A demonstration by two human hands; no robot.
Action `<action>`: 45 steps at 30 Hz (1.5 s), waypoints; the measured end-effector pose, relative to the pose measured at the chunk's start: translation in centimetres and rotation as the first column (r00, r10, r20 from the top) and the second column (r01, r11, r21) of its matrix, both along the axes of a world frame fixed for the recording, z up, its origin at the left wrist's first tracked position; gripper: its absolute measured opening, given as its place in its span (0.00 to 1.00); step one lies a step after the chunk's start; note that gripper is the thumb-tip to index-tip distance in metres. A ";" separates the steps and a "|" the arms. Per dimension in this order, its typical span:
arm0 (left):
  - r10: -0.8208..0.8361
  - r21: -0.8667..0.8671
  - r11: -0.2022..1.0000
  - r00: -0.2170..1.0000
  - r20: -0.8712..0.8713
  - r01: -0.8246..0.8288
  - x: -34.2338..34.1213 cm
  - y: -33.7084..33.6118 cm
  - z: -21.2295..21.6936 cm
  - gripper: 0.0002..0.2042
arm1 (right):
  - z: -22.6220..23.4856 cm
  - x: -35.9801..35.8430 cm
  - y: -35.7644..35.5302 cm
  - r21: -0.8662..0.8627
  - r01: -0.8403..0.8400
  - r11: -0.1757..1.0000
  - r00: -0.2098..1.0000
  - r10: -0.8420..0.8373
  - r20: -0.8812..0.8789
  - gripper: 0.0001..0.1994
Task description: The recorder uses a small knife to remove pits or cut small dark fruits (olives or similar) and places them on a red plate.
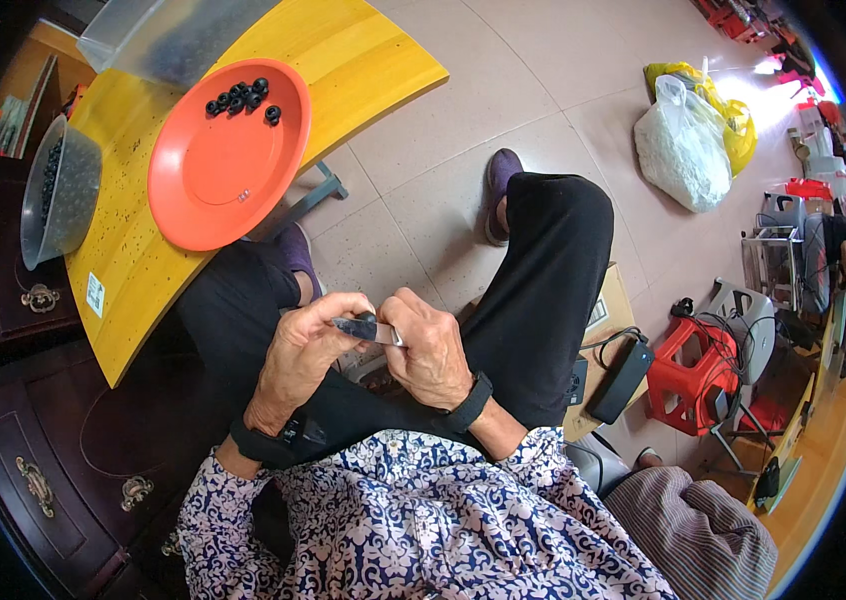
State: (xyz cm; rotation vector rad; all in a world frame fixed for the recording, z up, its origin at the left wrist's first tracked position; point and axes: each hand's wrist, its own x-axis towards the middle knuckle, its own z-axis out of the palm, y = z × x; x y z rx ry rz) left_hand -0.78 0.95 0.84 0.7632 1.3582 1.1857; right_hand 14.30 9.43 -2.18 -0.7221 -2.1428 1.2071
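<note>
My left hand (301, 345) is closed over my lap, pinching a small black rounded part (367, 317) between thumb and fingertips. Held in my closed right hand (430, 348) is a knife whose flat metal blade (375, 331) points left, up against the black part. The knife's handle is hidden in my fist. To the left, an orange-red round plate (183, 205) rests on a yellow wooden table (133, 285). Several black ring-like parts (236, 97) lie near its far edge, and a tiny pale bit sits lower on it.
A clear tub (85, 195) of small black pieces stands at the table's left edge; a larger clear bin (178, 40) is behind it. Dark drawers (38, 440) flank my left side. On the right are a red stool (688, 375), a black box with cables (621, 380) and a white bag (681, 150).
</note>
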 end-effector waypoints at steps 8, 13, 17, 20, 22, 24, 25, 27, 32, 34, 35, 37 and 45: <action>0.000 0.013 1.000 1.000 0.000 0.000 0.0 -0.2 -0.3 0.11 | 0.0 0.0 0.1 0.016 -0.009 1.000 1.000 0.009 0.009 0.07; 0.006 0.015 1.000 1.000 0.019 -0.007 0.0 -0.2 -0.4 0.12 | -0.2 0.0 0.0 0.008 -0.015 1.000 1.000 0.015 0.004 0.07; 0.024 0.027 0.999 0.999 0.031 -0.025 0.2 -0.2 -0.4 0.12 | 0.0 0.0 -0.1 0.012 -0.009 1.000 1.000 0.009 0.007 0.07; 0.023 0.016 1.000 1.000 0.019 -0.023 0.2 -0.1 -0.4 0.12 | -0.1 0.0 -0.1 0.009 0.001 1.000 1.000 -0.001 0.016 0.06; 0.023 0.028 0.999 0.999 0.024 -0.023 0.3 -0.1 -0.3 0.12 | -0.1 -0.1 0.0 0.011 0.006 1.000 1.000 -0.006 0.000 0.06; 0.018 0.032 0.999 1.000 0.017 -0.018 0.2 -0.1 -0.4 0.12 | -0.1 -0.1 -0.1 0.007 0.006 1.000 1.000 -0.006 -0.001 0.06; 0.013 0.035 0.999 1.000 0.009 -0.013 0.2 -0.1 -0.5 0.12 | -0.2 -0.1 -0.1 0.003 0.005 1.000 1.000 -0.005 -0.001 0.06; 0.015 0.032 0.999 1.000 0.000 -0.015 0.3 -0.1 -0.5 0.12 | -0.3 -0.1 0.0 0.010 0.008 1.000 1.000 -0.008 -0.004 0.06; -0.019 0.007 1.000 0.994 -0.104 0.020 0.1 -0.1 -0.2 0.11 | -0.5 -0.2 -0.2 0.008 0.016 1.000 1.000 -0.016 0.001 0.06; -0.058 -0.015 0.998 0.987 -0.151 0.056 0.1 0.0 0.3 0.10 | -0.4 0.0 -0.2 -0.003 0.011 1.000 1.000 -0.011 0.009 0.05; -0.060 -0.014 0.998 0.987 -0.149 0.058 0.3 0.0 0.7 0.10 | -0.8 0.0 -0.3 -0.002 0.012 1.000 1.000 -0.012 0.012 0.05; -0.056 -0.160 0.986 0.998 -0.009 0.054 0.5 -0.2 1.5 0.07 | -2.7 -0.3 -0.3 -0.057 0.150 0.987 0.988 -0.146 0.059 0.05; 0.042 -0.075 0.997 0.990 0.133 -0.032 0.3 -1.7 0.4 0.11 | -0.5 0.3 0.3 -0.829 0.034 0.559 0.966 -0.231 -0.117 0.07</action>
